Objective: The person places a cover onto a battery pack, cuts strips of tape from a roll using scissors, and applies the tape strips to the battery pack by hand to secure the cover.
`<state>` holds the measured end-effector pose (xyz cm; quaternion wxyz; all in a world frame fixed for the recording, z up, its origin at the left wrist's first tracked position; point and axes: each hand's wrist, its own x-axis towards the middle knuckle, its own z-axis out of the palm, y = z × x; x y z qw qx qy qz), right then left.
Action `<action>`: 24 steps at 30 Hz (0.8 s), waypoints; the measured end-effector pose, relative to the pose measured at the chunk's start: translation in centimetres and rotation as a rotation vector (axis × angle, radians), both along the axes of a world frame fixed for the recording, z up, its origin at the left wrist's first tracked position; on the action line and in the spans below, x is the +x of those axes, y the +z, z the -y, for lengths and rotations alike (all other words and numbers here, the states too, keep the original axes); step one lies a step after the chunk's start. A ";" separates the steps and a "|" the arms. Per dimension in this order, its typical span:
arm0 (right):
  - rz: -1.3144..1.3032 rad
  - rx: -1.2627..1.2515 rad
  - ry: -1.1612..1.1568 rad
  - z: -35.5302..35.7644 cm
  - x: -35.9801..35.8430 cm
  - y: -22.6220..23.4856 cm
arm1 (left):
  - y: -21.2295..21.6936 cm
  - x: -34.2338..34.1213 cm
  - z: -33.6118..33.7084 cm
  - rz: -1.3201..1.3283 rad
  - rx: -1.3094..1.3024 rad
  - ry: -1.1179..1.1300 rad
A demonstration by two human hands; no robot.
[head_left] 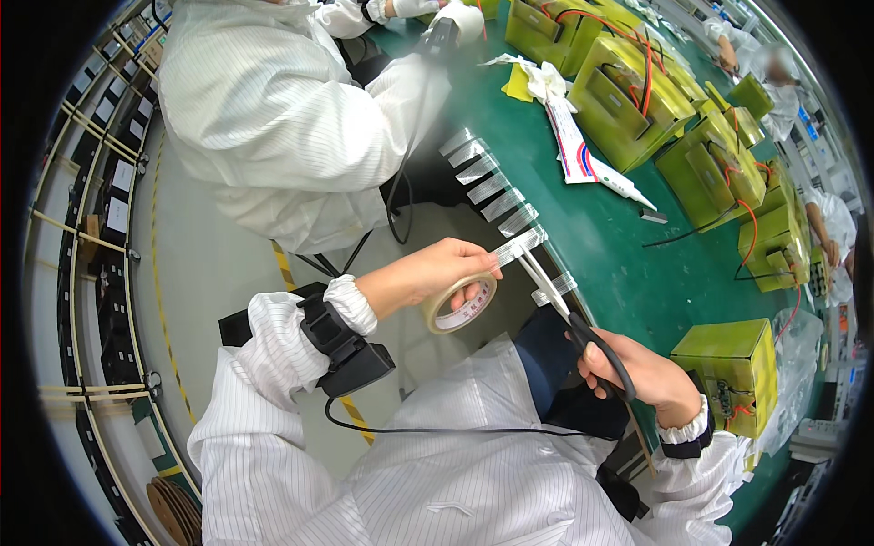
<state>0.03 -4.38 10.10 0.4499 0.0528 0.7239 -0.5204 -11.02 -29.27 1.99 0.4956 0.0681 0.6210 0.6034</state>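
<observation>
My left hand [442,271] is closed on a roll of clear tape [435,314] and pulls a strip from it toward the edge of the green table [605,264]. In my right hand [637,369] is a pair of scissors [557,296] with black handles. Its blades meet the strip at the table edge. Several cut tape strips [492,188] hang in a row along that edge, beyond my left hand. One more short strip [555,288] sticks to the edge nearer to me, beside the scissors.
Yellow-green wrapped blocks [628,100] with red and black wires stand on the table. A white tube [583,150] and crumpled tissue [546,84] lie near them. At the near right is another block [724,364] beside clear plastic film [797,364]. A co-worker's white sleeve [273,127] is close at the left.
</observation>
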 end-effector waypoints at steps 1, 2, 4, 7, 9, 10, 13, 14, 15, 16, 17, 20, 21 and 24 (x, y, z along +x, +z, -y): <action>0.004 0.003 -0.003 0.4 -0.1 -0.1 | -0.3 -0.1 0.0 -0.005 -0.007 0.011; -0.033 0.010 -0.008 0.9 -0.2 -0.2 | -0.4 -0.2 0.0 -0.013 -0.016 0.024; -0.068 0.016 -0.015 1.7 -0.6 -0.5 | -0.1 -0.3 0.0 0.006 -0.020 0.021; -0.068 0.013 -0.067 2.5 -1.4 -0.6 | 0.3 -0.6 -0.1 0.009 -0.039 0.009; -0.039 0.029 -0.121 2.7 -1.8 -1.1 | 0.3 -0.7 -0.1 -0.004 -0.061 0.012; -0.040 0.027 -0.126 2.9 -1.8 -1.3 | 0.3 -0.8 0.0 -0.006 -0.064 0.008; -0.147 0.129 -0.131 3.1 -1.5 -2.4 | 0.1 -0.8 0.5 -0.023 -0.066 -0.025; -0.183 0.071 -0.075 3.1 -1.1 -2.9 | 0.2 -0.4 1.1 -0.038 -0.066 -0.038; -0.220 0.019 -0.035 3.0 -0.7 -3.2 | 0.3 -0.3 1.8 -0.039 -0.067 -0.051; -0.191 -0.036 -0.003 3.1 0.0 -3.1 | 0.7 0.2 2.8 -0.042 -0.138 -0.113; -0.242 -0.093 0.087 3.1 0.9 -4.6 | 1.1 0.8 3.6 -0.046 -0.214 -0.171; -0.148 -0.414 0.056 4.1 2.1 -3.9 | 1.8 3.2 4.3 0.009 -0.124 -0.058; -0.144 -0.417 0.058 3.7 2.2 -3.3 | 2.7 3.4 3.6 0.012 -0.127 -0.056; -0.238 -0.292 -0.055 0.7 3.2 -1.9 | 4.2 3.6 1.3 -0.092 -0.028 -0.019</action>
